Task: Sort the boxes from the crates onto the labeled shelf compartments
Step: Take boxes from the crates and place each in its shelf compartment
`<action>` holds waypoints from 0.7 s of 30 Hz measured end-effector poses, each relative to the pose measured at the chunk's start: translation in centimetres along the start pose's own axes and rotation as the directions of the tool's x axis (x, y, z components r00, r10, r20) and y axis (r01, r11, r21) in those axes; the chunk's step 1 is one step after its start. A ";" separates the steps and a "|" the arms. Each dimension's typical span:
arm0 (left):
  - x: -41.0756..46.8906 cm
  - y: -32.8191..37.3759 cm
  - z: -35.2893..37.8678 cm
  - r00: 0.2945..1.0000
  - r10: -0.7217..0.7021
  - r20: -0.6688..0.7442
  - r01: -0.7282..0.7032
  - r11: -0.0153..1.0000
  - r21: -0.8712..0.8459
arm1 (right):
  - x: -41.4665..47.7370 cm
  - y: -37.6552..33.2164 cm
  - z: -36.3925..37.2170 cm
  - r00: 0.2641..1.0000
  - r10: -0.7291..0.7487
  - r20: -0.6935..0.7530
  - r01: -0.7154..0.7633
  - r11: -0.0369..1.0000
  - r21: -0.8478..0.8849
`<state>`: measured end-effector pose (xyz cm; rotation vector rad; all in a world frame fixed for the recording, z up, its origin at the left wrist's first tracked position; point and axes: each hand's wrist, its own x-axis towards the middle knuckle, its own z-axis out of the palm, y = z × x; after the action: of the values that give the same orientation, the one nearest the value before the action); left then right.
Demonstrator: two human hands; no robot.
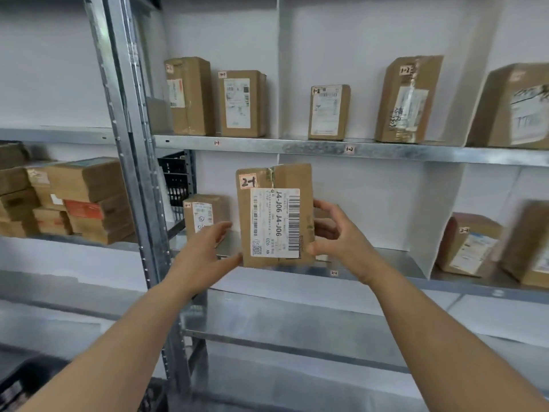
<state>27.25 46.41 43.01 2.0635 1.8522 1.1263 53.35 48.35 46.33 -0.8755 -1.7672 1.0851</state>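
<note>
A brown cardboard box [274, 215] marked "2-1", with a white shipping label, stands upright at the front edge of the second shelf [395, 263]. My right hand [335, 236] grips its right side, thumb on the lower front and fingers curled behind. My left hand [205, 248] is at the box's left side with fingers spread clear of it; only the thumb tip touches the lower left corner. A smaller box [202, 215] stands behind in the same compartment. Shelf tags read "1-1" [217, 142], "1-2" [349, 149] and "2-2" [334, 272].
Several labelled boxes stand on the upper shelf [267, 144], such as one [242, 102] at left. Two more boxes [466, 245] sit past a white divider [439, 209] at right. Stacked boxes [74, 200] fill the left rack beyond a steel post [133, 144]. A black crate [175, 179] is behind.
</note>
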 end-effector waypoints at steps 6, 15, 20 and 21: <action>2.3 2.8 3.1 0.999 0.043 -0.007 -0.042 0.994 0.102 | 0.0 1.3 -4.8 0.999 -0.032 -0.030 0.031 0.999 -0.041; 4.8 2.7 5.5 0.998 0.062 0.033 -0.067 0.976 0.205 | 1.4 3.7 -6.0 0.996 -0.024 -0.081 0.020 0.999 -0.045; 6.9 -1.0 5.4 0.998 0.027 0.050 -0.037 0.975 0.219 | 4.4 5.0 -3.7 0.998 0.014 -0.063 -0.019 0.997 -0.071; 7.5 -2.1 5.2 0.998 0.019 0.052 -0.031 0.974 0.225 | 5.3 5.3 -3.0 0.998 0.020 -0.060 -0.025 0.997 -0.078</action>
<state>28.48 55.57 41.34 2.2163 2.0182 0.8966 54.76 55.87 43.85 -0.9677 -1.7651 0.9993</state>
